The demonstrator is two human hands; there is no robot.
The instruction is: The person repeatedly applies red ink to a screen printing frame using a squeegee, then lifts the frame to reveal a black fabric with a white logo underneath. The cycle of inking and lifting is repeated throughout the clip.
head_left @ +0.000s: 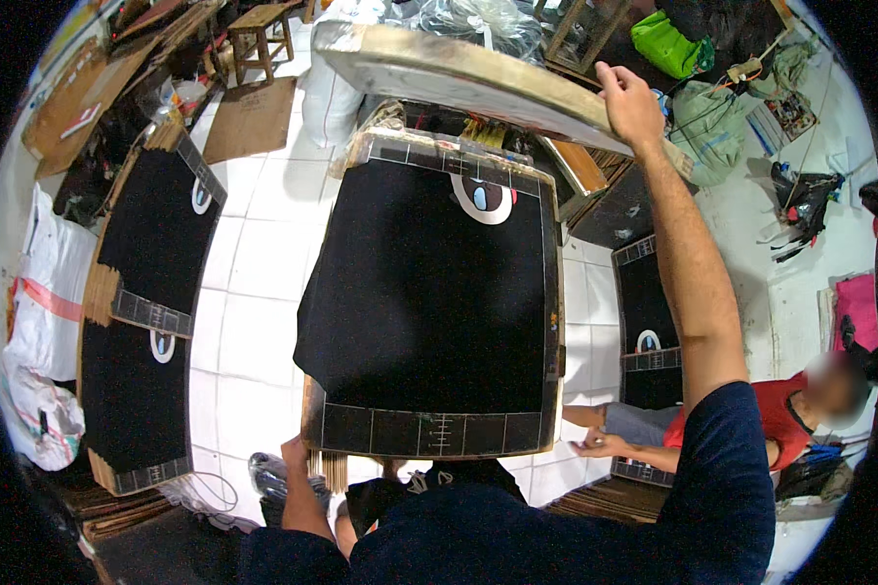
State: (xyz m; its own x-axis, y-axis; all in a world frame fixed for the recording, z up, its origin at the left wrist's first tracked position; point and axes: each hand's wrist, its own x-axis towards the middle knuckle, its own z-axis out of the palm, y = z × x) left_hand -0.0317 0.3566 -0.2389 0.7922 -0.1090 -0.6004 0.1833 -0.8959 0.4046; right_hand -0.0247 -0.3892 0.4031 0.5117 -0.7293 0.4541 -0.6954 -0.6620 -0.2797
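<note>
My right hand (630, 105) is raised, fingers wrapped over the edge of a tilted, pale, stained frame (473, 73). Below it lies a platen (429, 431) with grid-marked ends and a black fabric piece (410, 302) on it, bearing a printed white, brown and blue eye-like shape (483, 200) near its top right. My left hand (295, 456) is low beside the platen's lower left corner, by a stack of thin brown sheets (332, 473); its fingers are partly hidden, and I cannot tell whether it holds anything.
Similar black pieces (141, 390) lie left and right along a white tiled floor (244, 312). A seated person in red (771, 429) is at right. A stool (260, 39), cardboard (251, 117), white sacks (39, 292) and a green bag (668, 44) stand around the edges.
</note>
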